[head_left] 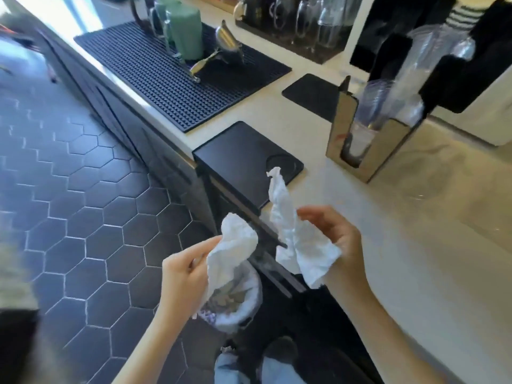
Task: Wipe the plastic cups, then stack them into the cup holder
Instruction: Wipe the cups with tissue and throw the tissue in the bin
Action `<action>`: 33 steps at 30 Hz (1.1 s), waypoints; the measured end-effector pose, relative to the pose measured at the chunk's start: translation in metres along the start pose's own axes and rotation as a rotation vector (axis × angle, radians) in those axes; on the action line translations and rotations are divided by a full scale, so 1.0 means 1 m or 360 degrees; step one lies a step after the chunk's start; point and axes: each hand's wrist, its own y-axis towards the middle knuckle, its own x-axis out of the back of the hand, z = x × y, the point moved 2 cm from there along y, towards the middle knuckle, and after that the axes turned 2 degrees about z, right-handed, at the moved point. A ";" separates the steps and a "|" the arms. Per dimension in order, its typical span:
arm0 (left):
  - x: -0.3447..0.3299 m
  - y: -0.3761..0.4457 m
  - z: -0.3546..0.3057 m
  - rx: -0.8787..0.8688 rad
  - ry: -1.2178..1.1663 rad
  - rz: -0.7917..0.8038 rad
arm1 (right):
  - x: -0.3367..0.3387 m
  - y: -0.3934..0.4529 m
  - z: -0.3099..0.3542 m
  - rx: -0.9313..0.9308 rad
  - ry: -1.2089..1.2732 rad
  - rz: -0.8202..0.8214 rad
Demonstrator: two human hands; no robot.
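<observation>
Both hands (182, 273) (332, 239) pinch crumpled tissues (235, 250) below the holder (371, 145); its cups (379, 106) (thin, slippery) want gentle sidewall grips.

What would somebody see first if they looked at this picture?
First, the two hands in the middle: the left hand and the right hand each grip a crumpled white paper towel, held out over a small lined bin on the dark hexagon-tiled floor. Next, on the pale counter to the right, the cup holder with clear plastic cups stacked in it.
</observation>
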 end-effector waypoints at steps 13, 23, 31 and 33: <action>0.030 0.013 0.249 0.0914 0.0405 0.0106 | -0.126 0.028 -0.263 -0.1223 -0.0434 0.0499; -0.043 0.038 0.481 0.1256 0.0200 0.0128 | -0.159 0.033 -0.542 -0.1515 -0.0643 0.0204; -0.110 0.075 0.626 0.1221 0.0281 0.0288 | -0.183 0.001 -0.714 -0.1372 -0.0811 0.0428; -0.125 0.085 0.653 0.1285 0.0313 0.0486 | -0.189 -0.008 -0.745 -0.1431 -0.0822 0.0601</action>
